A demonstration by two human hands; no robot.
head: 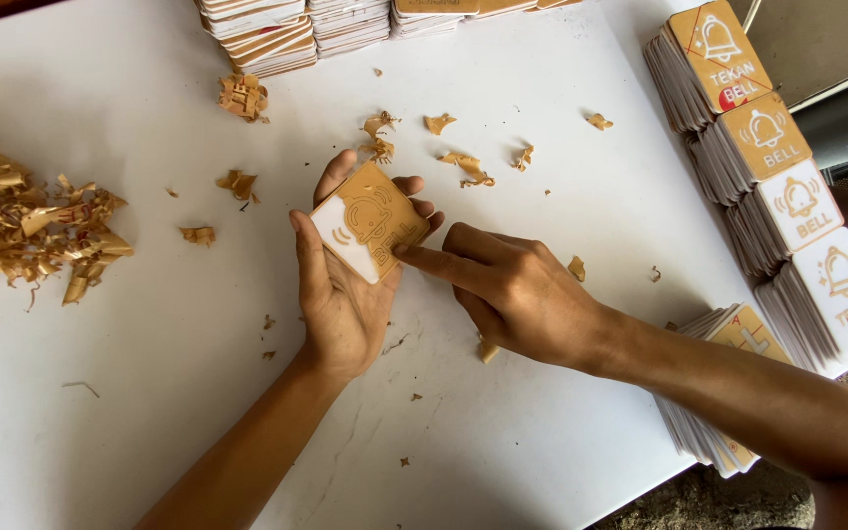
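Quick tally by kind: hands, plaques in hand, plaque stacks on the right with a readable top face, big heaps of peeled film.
Hands: 2, left hand and right hand
Square plaque in hand, brown film partly peeled: 1
Plaque stacks along the right edge: 5, four in a row plus one near the right forearm
Large heap of peeled brown film: 1
Total: 9

Hands [424, 285]: two, both bare
Square sign plate held in the hands [367, 222]: one, part tan film, part white
Stacks of plates along the right edge [772, 186]: four in a leaning row, plus one lower stack [728, 393] near the forearm
Stacks at the top edge [296, 25]: at least four, cut off by the frame
Large heap of peeled tan scraps [22, 226]: one, at left
Loose scraps scattered on the white surface [542, 412]: about a dozen larger pieces, smaller crumbs uncounted
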